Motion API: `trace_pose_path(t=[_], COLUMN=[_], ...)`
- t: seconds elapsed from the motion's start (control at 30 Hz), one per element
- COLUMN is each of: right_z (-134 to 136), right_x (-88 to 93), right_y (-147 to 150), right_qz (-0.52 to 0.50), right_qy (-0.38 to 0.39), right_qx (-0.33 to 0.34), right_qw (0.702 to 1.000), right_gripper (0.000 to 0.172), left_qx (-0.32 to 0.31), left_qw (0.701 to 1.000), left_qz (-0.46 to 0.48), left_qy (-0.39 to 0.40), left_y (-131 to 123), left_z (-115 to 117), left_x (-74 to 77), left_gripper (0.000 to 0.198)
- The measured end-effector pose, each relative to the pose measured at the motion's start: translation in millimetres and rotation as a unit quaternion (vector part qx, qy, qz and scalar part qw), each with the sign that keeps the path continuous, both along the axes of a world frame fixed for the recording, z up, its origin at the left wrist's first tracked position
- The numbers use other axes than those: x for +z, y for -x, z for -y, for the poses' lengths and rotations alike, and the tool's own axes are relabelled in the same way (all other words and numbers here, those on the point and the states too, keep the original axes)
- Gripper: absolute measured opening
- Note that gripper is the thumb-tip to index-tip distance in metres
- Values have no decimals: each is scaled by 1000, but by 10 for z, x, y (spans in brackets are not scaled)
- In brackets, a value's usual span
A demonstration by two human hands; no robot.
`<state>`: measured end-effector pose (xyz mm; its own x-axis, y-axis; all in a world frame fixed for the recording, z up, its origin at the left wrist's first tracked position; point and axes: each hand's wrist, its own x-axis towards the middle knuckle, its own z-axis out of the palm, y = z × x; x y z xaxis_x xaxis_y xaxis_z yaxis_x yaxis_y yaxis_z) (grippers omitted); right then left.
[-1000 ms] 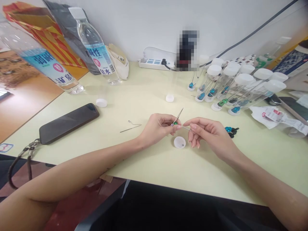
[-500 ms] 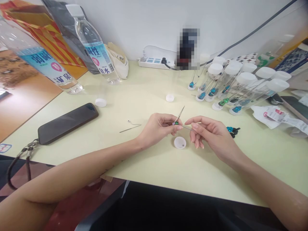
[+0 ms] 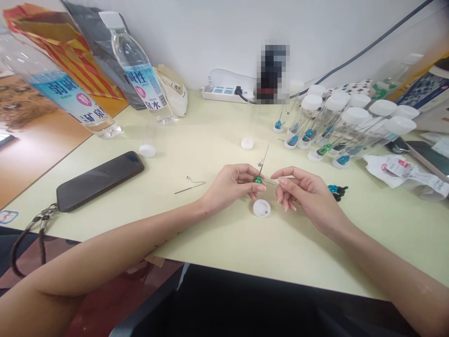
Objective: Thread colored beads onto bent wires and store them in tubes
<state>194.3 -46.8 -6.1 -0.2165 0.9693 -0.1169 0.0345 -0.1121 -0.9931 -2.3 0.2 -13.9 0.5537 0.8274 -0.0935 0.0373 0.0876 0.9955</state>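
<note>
My left hand (image 3: 242,182) pinches a small green piece (image 3: 258,179) between thumb and fingers. A thin metal rod (image 3: 264,159) rises from the piece, with a tiny purplish bead (image 3: 260,164) beside it. My right hand (image 3: 298,187) holds a second thin metal rod (image 3: 271,183) between thumb and forefinger; its left end meets the green piece. Just below the hands lies a round white cap (image 3: 261,208) with a small dark dot inside. A bent wire with a thin rod (image 3: 189,188) lies left of my left hand. Blue and black pieces (image 3: 337,191) lie by my right hand.
Several clear tubes with white caps (image 3: 356,115) stand at the back right. A phone (image 3: 100,180), water bottles (image 3: 140,75) and small white caps (image 3: 147,150) are on the left. A power strip (image 3: 228,92) lies by the wall; a crumpled wrapper (image 3: 403,173) is at right.
The green piece now shows more fully in my left fingers, and the purplish bead sits higher, beside the upright rod. Both hands keep nearly the same place and grip.
</note>
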Motion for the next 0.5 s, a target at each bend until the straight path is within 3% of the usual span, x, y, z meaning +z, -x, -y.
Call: trace_pose_path(t=[0.5], right_z=[8], right_x=[29], right_y=[-12], right_qz=[-28], right_qy=[42], right_qx=[16], right_qw=[999], right_gripper=[13], left_qx=[-12], left_qw=[999], left_qz=[39], left_qy=[-17], left_y=[0], left_z=[5], left_x=[-41], left_gripper=[18])
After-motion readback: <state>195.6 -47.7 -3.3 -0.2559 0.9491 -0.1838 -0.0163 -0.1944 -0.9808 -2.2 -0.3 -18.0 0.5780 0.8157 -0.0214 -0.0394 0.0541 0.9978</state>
